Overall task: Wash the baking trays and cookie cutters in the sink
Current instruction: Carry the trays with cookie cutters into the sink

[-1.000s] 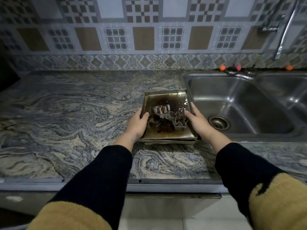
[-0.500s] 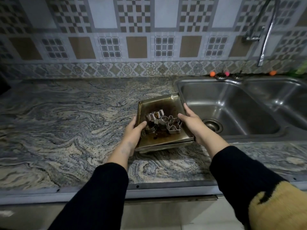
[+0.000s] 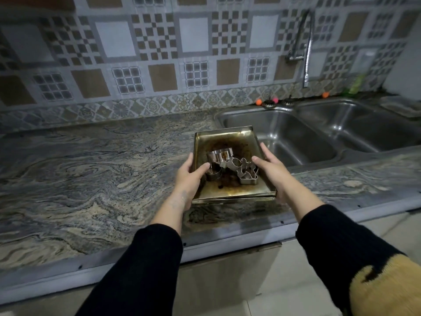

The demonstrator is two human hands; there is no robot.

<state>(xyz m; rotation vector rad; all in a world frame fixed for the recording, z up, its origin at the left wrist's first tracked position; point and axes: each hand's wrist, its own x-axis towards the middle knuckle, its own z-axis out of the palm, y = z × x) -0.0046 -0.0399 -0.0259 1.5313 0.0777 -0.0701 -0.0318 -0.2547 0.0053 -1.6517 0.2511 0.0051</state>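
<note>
Metal baking trays [image 3: 230,188], stacked and greasy, held over the counter [image 3: 91,174] left of the sink [image 3: 284,133], left hand [image 3: 189,176] and right hand [image 3: 271,172] gripping the sides; loose cookie cutters [image 3: 232,166] on top could slide off if it tips

Both arms out front, sleeves black. Left hand [image 3: 186,179] gripping left edge of baking trays [image 3: 230,190], thumb over rim. Right hand [image 3: 271,169] gripping right edge, thumb on top.

Marbled stone countertop [image 3: 91,169], steel double sink [image 3: 319,142] set in
</note>
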